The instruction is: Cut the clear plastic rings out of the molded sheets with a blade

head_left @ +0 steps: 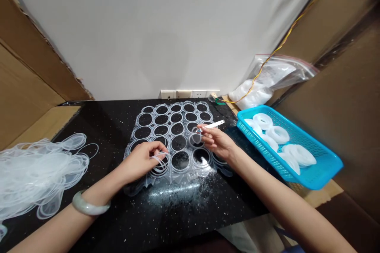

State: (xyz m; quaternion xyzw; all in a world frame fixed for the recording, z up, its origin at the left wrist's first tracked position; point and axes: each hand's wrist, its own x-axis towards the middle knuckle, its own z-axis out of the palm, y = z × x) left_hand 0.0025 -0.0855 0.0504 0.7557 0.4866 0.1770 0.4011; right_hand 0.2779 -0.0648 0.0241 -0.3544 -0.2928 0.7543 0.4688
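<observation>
My left hand (pixel 148 156) is closed, thumb and fingers pinching a few thin translucent rings (pixel 160 161) over the front part of a clear rubbery sheet (pixel 169 136) with rows of round holes. My right hand (pixel 215 140) is closed on a slim white-handled tool (pixel 215 124), whose handle points up and right. The working end of that tool is too small to make out. A small clear round piece (pixel 196 136) shows just left of my right fingertips; whether they hold it, I cannot tell.
A heap of translucent rings (pixel 44 170) lies at the left of the black speckled table (pixel 142 221). On the right, a blue basket (pixel 323 170) holds several white rings (pixel 277 134). Behind it are a plastic bag (pixel 258 91) and a yellow wire (pixel 261 73). Cardboard walls stand at both sides.
</observation>
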